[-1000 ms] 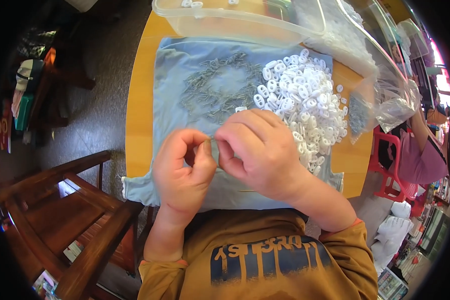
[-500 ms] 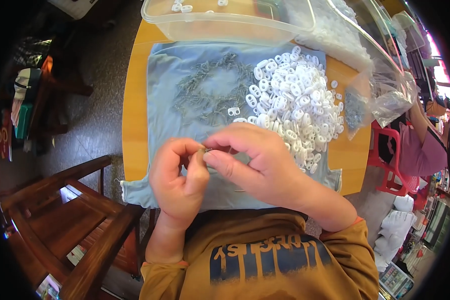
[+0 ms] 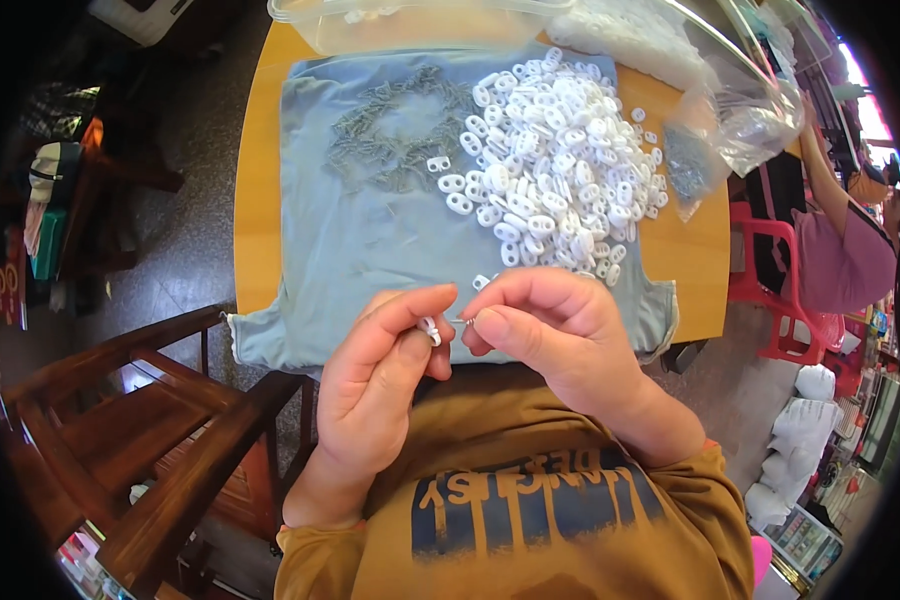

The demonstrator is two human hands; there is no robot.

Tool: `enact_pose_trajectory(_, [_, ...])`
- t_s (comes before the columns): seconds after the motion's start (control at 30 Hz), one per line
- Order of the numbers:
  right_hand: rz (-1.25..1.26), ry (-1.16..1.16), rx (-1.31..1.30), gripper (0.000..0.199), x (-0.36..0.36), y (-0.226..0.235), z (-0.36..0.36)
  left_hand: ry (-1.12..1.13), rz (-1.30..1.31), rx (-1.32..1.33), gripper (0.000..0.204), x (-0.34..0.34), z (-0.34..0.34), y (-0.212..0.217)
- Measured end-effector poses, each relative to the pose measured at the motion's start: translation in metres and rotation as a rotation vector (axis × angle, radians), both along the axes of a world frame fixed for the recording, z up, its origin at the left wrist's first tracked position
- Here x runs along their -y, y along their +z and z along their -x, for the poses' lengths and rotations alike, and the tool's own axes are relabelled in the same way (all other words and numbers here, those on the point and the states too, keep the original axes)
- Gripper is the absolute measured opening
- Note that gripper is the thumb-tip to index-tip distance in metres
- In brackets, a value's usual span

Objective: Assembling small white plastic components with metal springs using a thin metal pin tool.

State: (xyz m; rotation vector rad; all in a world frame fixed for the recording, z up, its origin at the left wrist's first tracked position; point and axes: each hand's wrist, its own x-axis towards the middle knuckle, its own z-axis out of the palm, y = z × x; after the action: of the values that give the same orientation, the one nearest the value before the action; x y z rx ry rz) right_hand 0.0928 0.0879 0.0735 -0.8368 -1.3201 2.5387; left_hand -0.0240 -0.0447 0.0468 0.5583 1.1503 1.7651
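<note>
Pinches in closed grips a small white plastic piece (image 3: 434, 332) with left hand (image 3: 372, 385) and a thin metallic part (image 3: 458, 321) with right hand (image 3: 570, 335).

One blue cloth (image 3: 390, 270) is spread on one table (image 3: 257, 190). Over its near edge, one white piece (image 3: 431, 332) is held in the left hand (image 3: 378, 375), one thin piece (image 3: 462, 321) in the right hand (image 3: 570, 330). On the cloth, one heap of white two-holed pieces (image 3: 565, 165) and one ring of grey coils (image 3: 370, 120) are seen, both too dense to be counted. One clear bin (image 3: 410, 35) is set beyond it.
</note>
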Motion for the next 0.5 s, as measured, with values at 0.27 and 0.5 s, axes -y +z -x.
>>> enact_pose_trajectory(0.27, [-0.114, 0.014, -0.099, 0.013, 0.020, 0.005, -0.034, 0.005, 0.031, 0.157, 0.025, 0.011, -0.029, 0.020])
enact_pose_trajectory(0.5, [-0.167, -0.004, -0.152, 0.013, 0.029, 0.005, -0.051, 0.007, -0.017, 0.103, 0.018, 0.017, -0.042, 0.018])
